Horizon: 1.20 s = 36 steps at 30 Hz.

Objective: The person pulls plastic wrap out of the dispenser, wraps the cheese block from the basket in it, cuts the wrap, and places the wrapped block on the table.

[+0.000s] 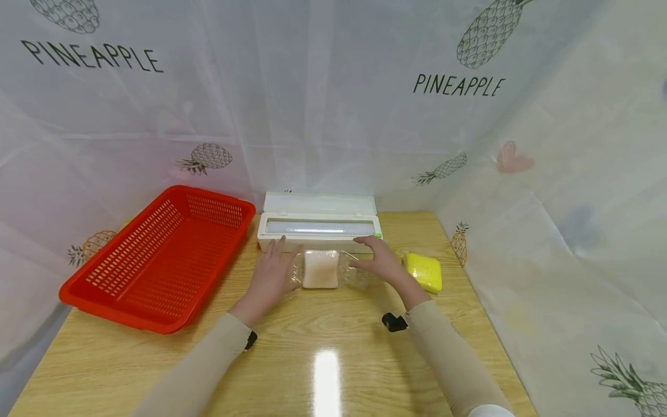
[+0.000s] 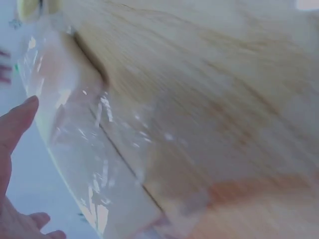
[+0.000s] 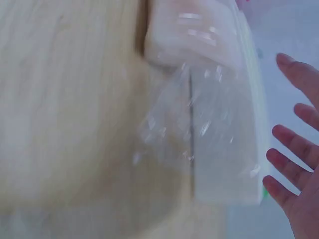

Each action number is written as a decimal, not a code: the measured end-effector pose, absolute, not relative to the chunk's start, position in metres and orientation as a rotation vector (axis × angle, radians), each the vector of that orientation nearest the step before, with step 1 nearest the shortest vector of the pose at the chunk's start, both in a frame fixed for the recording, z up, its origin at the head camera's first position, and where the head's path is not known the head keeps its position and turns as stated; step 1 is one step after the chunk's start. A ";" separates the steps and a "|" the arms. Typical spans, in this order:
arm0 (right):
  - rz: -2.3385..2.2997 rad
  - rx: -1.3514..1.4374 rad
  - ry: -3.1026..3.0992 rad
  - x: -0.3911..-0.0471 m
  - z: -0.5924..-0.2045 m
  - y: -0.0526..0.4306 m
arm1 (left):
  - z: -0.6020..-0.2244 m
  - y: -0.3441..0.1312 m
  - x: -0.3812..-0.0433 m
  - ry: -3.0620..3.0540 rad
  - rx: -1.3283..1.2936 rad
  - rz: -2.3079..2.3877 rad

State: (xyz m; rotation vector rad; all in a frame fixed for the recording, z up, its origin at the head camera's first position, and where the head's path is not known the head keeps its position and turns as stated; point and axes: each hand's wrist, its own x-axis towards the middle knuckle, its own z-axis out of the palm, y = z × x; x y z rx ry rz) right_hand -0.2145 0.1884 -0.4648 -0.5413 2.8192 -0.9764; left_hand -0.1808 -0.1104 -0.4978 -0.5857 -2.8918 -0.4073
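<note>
A pale, rounded square block lies on the wooden table with clear plastic film loose around it, sticking out on both sides. Behind it stands a white cling film dispenser, its lid raised and a roll inside. My left hand is spread just left of the block, close to the film's edge; whether it touches the film I cannot tell. On the other side, my right hand hovers with fingers extended and apart. In the right wrist view nothing is between those fingers.
A yellow block, seemingly film-wrapped, sits to the right of my right hand. The red perforated basket occupies the table's left side. Pineapple-print curtain hangs behind and along the right edge.
</note>
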 end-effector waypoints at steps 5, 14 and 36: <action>-1.262 -0.384 2.720 -0.199 -0.483 0.215 | -0.505 -0.130 -0.172 -2.879 -0.521 -0.672; -1.535 -0.380 2.545 -0.171 -0.511 0.235 | -0.517 -0.153 -0.159 -2.849 -0.348 -1.339; -1.888 -0.180 2.264 -0.159 -0.518 0.204 | -0.532 -0.137 -0.143 -2.333 0.425 -2.055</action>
